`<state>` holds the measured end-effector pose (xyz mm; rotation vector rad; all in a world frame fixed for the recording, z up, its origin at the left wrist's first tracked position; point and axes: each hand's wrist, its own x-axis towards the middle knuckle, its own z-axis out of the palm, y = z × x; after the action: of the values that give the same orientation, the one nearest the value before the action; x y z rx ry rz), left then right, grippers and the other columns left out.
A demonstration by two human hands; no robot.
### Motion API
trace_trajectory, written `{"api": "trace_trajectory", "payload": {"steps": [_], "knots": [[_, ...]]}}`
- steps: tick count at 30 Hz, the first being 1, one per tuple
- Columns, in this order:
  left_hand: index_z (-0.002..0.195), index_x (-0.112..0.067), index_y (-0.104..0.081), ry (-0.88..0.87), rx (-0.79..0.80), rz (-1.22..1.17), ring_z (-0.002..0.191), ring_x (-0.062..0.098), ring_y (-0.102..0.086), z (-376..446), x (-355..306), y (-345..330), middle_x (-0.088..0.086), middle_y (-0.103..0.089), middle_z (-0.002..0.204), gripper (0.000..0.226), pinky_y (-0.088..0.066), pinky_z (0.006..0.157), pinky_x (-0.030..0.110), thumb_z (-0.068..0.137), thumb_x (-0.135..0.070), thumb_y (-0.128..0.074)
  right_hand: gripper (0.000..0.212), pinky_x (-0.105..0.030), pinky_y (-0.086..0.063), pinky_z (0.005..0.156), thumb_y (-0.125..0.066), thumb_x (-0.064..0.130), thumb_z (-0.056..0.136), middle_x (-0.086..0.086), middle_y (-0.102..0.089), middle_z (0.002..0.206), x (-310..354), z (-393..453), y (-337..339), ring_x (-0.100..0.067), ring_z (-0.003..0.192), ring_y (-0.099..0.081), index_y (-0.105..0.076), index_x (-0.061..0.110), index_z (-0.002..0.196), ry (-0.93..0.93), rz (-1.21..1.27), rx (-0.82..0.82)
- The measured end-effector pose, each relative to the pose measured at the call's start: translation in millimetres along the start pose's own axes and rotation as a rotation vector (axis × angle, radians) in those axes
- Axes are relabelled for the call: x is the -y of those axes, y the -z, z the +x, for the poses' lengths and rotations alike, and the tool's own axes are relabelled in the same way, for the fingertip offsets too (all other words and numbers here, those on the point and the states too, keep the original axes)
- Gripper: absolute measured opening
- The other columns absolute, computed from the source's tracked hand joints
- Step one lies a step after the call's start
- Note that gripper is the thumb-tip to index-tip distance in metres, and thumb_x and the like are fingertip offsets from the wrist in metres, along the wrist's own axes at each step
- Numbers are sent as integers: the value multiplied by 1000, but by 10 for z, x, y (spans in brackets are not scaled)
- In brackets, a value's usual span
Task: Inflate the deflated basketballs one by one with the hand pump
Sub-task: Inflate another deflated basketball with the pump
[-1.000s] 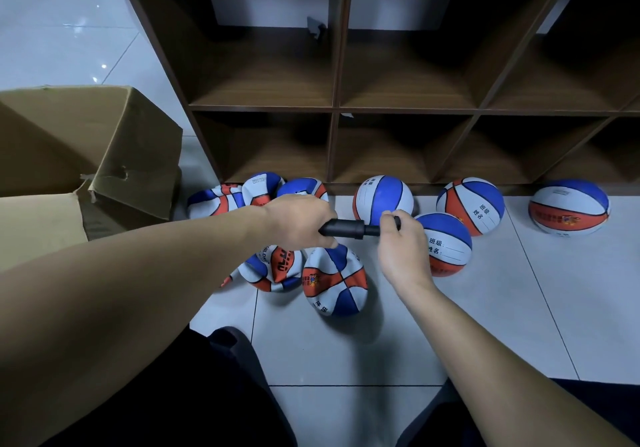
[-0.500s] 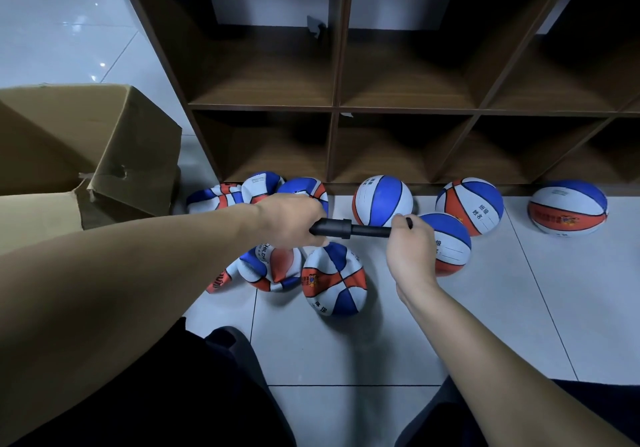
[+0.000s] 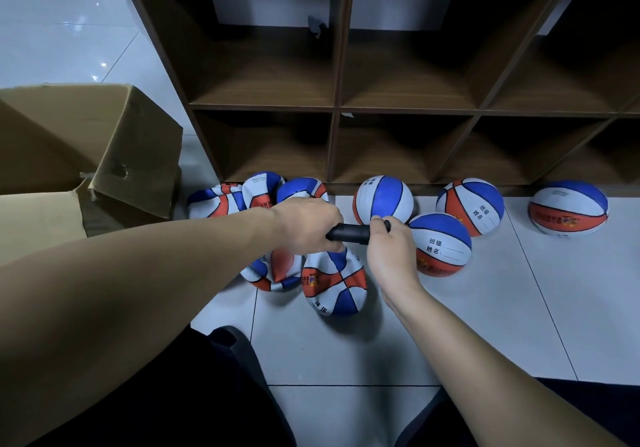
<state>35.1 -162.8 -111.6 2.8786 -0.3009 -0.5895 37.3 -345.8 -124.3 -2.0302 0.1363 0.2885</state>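
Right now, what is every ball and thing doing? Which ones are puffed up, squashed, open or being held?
Hand pump: held level above the balls, gripped by both hands.
Left hand: curled round the pump.
Right hand: curled round the pump's other end.
Round basketballs: four, puffed up, on the floor.
Squashed basketballs: crumpled, flat, in a pile.
Cardboard box: open.
Shelf: cubbies open-fronted.

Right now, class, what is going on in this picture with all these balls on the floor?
A person holds a black hand pump in both hands above the floor: the left hand grips one end, the right hand grips the other. It is not plugged into any ball. Crumpled, flat balls lie in a heap under the hands; round, pumped-up balls lie to the right, in front of a wooden shelf. An open cardboard box stands to the left.
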Motion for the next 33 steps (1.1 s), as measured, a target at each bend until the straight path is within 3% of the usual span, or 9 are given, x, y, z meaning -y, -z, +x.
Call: {"api": "trace_trajectory", "payload": {"steps": [6, 10, 12, 16, 19, 24, 28, 33], "knots": [[90, -28, -64, -15, -4, -4, 68, 16, -63, -8, 46, 31, -4, -66, 76, 27, -53, 63, 39, 100, -53, -68, 36, -34, -38, 60, -48, 30, 110, -1, -50, 71, 6, 40, 16, -20, 66, -48, -50, 18, 76, -27, 49, 26], [85, -29, -63, 24, -4, -79, 68, 16, -65, -32, 190, 69, -4, -67, 74, 26, -55, 64, 41, 98, -49, -72, 36, -37, -36, 61, -51, 22, 104, -1, -48, 65, 27, 138, 196, -23, 63, -43, -47, 15, 69, -7, 46, -71], [80, -34, -62, 57, 19, -125, 67, 13, -63, -67, 305, 132, -5, -66, 74, 25, -49, 61, 35, 97, -45, -75, 35, -38, -35, 61, -52, 20, 101, -1, -47, 63, 49, 218, 334, -24, 63, -42, -46, 14, 68, -18, 74, -130], [78, -37, -63, 77, 18, -209, 65, 12, -62, -97, 456, 169, -5, -67, 72, 25, -43, 61, 28, 96, -41, -79, 26, -35, -49, 64, -52, 23, 100, -9, -63, 74, 86, 327, 497, -21, 67, -56, -65, 7, 84, 1, 80, -183], [77, -36, -63, 83, 13, -221, 64, 11, -61, -78, 460, 150, -7, -65, 69, 26, -42, 61, 27, 96, -41, -80, 28, -31, -48, 62, -53, 26, 102, -5, -64, 76, 74, 376, 546, -16, 66, -57, -70, 8, 90, 1, 91, -187], [79, -32, -63, 82, 8, -184, 65, 15, -62, -93, 415, 133, -4, -65, 71, 25, -46, 62, 32, 97, -43, -76, 25, -27, -46, 61, -52, 22, 101, -1, -63, 73, 44, 341, 488, -16, 65, -57, -65, 11, 83, -8, 117, -208], [82, -25, -65, 87, -5, -136, 64, 19, -63, -111, 336, 80, -1, -66, 71, 27, -53, 64, 40, 98, -46, -71, 30, -36, -35, 59, -50, 19, 99, -2, -45, 65, 66, 245, 340, -21, 61, -40, -44, 15, 70, -1, 107, -180], [81, -23, -64, 53, -25, -91, 63, 21, -64, -81, 169, 79, 0, -66, 69, 30, -56, 64, 43, 99, -46, -69, 34, -38, -33, 59, -49, 20, 102, -2, -42, 66, 73, 134, 223, -23, 63, -37, -40, 17, 69, 12, 72, -142]]}}
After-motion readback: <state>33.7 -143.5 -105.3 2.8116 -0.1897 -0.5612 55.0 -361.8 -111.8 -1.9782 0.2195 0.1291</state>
